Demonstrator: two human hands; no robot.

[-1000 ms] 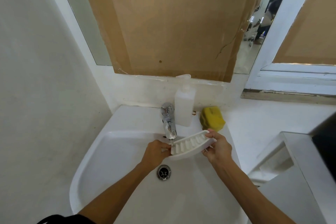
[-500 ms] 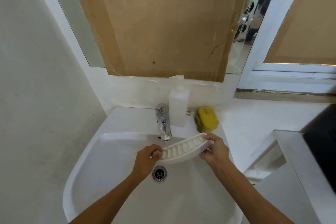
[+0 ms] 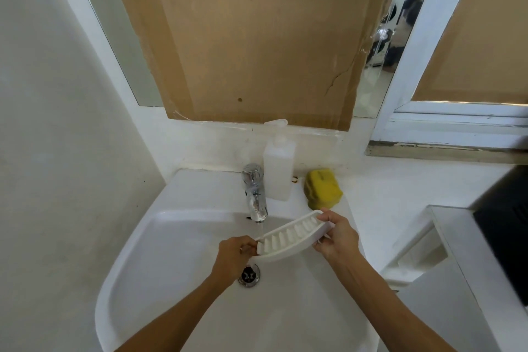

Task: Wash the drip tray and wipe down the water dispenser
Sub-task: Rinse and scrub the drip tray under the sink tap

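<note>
Drip tray [image 3: 291,238] shifted left since earlier: low end now under tap [image 3: 255,194] stream. Left hand [image 3: 233,258], right hand [image 3: 337,234] grips holding tray ends. Rinse underway.

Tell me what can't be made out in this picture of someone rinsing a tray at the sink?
All in the head view:
- Underside of the drip tray: turned away from the camera.
- Left hand fingertips: hidden behind the tray's end.
- Right hand palm: faces away.
- Soap bottle: no label readable.
- Mirror: mostly covered by cardboard.
- Dark object at right: cut off by the frame edge.
</note>
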